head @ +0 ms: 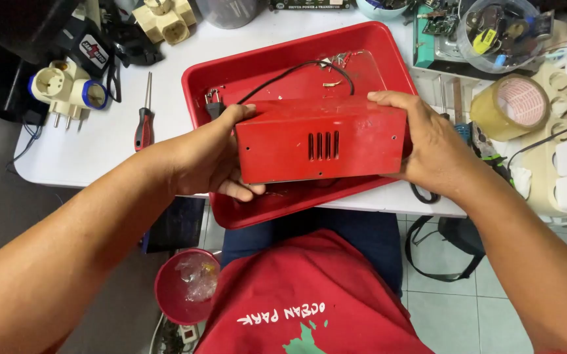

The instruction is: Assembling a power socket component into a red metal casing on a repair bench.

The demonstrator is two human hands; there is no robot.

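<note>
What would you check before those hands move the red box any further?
1. Left hand on the red metal box: ok, it grips the left end.
2. Right hand on the box: ok, it clasps the right end.
3. Box over the red tray: ok.
4. Black cord free to follow: cannot tell, it trails behind the box.
5. Plug disconnected: ok, it lies loose in the tray.
6. Screwdriver out of the way: ok, it lies on the table left of the tray.
</note>
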